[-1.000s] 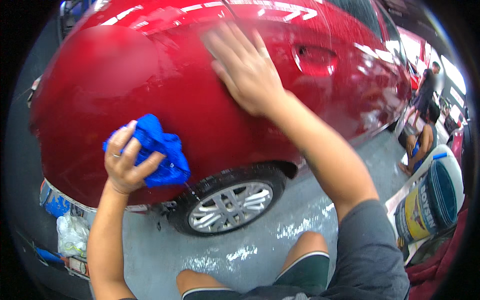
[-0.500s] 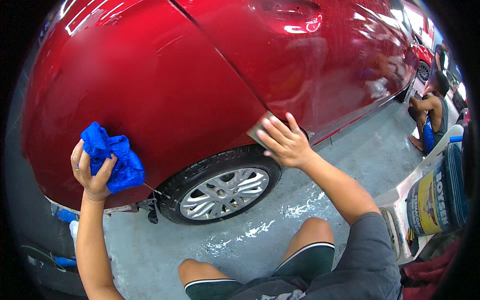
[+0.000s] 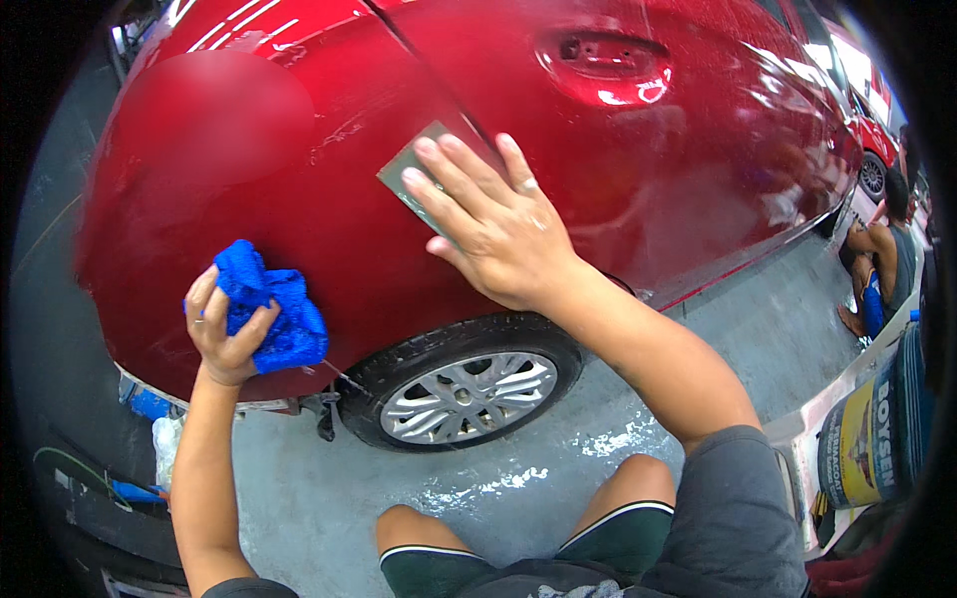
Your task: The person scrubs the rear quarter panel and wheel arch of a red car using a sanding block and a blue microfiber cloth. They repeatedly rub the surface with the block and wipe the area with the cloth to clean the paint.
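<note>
Resting my outstretched right fingers point(image 3: 477, 177) over a gray-green pad point(image 3: 399, 169), seemingly for even pressure, I clutch blue cloth point(image 3: 289, 331) in curled left fingers point(image 3: 216, 308).

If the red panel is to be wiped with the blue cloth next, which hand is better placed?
Probably the left hand: it grips the blue cloth close to the red panel. The right hand lies over a grey-green sheet.
</note>
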The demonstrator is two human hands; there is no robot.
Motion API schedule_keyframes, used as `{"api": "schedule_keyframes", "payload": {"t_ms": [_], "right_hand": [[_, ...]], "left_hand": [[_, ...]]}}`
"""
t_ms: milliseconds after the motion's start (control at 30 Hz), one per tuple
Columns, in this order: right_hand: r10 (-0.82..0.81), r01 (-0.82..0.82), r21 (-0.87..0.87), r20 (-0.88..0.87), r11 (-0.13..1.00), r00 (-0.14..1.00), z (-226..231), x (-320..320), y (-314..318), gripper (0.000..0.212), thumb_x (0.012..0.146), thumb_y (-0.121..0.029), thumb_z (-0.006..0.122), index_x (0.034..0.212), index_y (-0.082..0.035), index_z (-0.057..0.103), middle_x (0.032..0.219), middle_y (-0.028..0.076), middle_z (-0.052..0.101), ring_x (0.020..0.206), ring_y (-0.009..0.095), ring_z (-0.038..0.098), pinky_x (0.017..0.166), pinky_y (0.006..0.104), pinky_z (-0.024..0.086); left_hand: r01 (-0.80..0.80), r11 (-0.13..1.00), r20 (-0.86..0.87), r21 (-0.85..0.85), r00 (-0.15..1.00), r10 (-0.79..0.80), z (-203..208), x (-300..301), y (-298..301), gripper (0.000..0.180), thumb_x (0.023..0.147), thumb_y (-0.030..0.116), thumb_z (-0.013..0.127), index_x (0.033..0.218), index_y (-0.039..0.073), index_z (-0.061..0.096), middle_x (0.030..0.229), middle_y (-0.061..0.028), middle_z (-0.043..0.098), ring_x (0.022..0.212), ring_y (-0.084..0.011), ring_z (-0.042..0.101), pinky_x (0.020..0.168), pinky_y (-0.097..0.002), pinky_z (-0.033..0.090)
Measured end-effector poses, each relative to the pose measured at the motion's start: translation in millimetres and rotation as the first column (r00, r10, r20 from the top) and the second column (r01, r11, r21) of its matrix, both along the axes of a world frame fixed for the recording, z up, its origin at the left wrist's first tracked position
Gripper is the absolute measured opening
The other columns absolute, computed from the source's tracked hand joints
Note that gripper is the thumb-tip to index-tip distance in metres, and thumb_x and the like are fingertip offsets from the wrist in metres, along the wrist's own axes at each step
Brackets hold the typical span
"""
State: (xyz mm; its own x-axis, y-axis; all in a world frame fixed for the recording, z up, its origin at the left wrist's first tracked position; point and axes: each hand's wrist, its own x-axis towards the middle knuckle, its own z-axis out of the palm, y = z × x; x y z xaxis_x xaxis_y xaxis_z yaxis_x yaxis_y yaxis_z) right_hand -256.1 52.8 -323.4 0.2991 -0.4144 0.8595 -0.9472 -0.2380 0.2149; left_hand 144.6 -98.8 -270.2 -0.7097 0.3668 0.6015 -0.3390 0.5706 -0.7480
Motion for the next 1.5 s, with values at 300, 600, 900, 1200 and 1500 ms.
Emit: {"api": "schedule_keyframes", "payload": {"t_ms": [300, 600, 900, 1200, 1500], "right_hand": [[-0.08, 0.08, -0.004, -0.004, 0.997, 0.997, 5.8, 11.8, -0.7, 0.071, 0.104, -0.037, 0.071, 0.166, -0.008, 0.052, 0.177, 0.02, 0.043, 0.167, 0.037, 0.038, 0.136, 0.0648, 0.02], [-0.162, 0.159, 0.092, 0.023, 0.983, 0.987, -36.4, 16.7, 20.3, 0.078, 0.101, -0.032, 0.073, 0.169, -0.004, 0.046, 0.18, 0.026, 0.036, 0.169, 0.042, 0.031, 0.135, 0.0668, 0.018], [-0.354, -0.086, 0.583, 0.597, 0.808, 0.72, -263.5, 12.3, 233.1, 0.058, 0.116, -0.017, 0.047, 0.17, 0.003, 0.04, 0.173, 0.032, 0.043, 0.163, 0.048, 0.039, 0.135, 0.0569, 0.028], [-0.478, -0.137, 0.537, 0.822, 0.833, 0.31, -368.4, 13.5, 312.5, 0.061, 0.123, -0.03, 0.042, 0.172, 0.006, 0.036, 0.168, 0.036, 0.049, 0.158, 0.04, 0.05, 0.129, 0.0459, 0.04], [-0.255, -0.176, 0.234, 0.961, 0.956, -0.105, -324.5, -23.7, 255.5, 0.065, 0.122, -0.043, 0.044, 0.176, -0.009, 0.035, 0.18, 0.019, 0.037, 0.163, 0.034, 0.04, 0.129, 0.0459, 0.036]], "left_hand": [[0.074, 0.997, -0.059, 0.004, 0.996, -0.074, 11.6, 5.3, 13.8, 0.021, 0.08, 0.036, 0.083, 0.101, 0.033, 0.081, 0.129, -0.0097, 0.067, 0.13, -0.0424, 0.068, 0.101, -0.0556, 0.06], [0.139, 0.99, -0.073, 0.005, 0.988, -0.138, 9.0, 9.9, 9.8, 0.024, 0.076, 0.033, 0.085, 0.1, 0.031, 0.08, 0.132, -0.0102, 0.068, 0.128, -0.0418, 0.069, 0.099, -0.0572, 0.061], [0.117, 0.992, -0.108, 0.049, 0.988, -0.111, 15.6, 3.5, 19.1, 0.022, 0.079, 0.038, 0.085, 0.1, 0.03, 0.082, 0.128, -0.0115, 0.07, 0.129, -0.0385, 0.068, 0.103, -0.0545, 0.059], [0.064, 0.986, -0.044, 0.156, 0.997, -0.058, -7.1, -101.6, 63.5, 0.032, 0.083, 0.037, 0.078, 0.113, 0.026, 0.083, 0.132, -0.0145, 0.07, 0.137, -0.0412, 0.064, 0.112, -0.0554, 0.053], [0.167, 0.978, 0.039, 0.122, 0.984, -0.173, 42.0, -203.1, 69.6, 0.024, 0.081, 0.03, 0.077, 0.101, 0.016, 0.075, 0.132, -0.0135, 0.07, 0.125, -0.0376, 0.067, 0.1, -0.0512, 0.055]]}}
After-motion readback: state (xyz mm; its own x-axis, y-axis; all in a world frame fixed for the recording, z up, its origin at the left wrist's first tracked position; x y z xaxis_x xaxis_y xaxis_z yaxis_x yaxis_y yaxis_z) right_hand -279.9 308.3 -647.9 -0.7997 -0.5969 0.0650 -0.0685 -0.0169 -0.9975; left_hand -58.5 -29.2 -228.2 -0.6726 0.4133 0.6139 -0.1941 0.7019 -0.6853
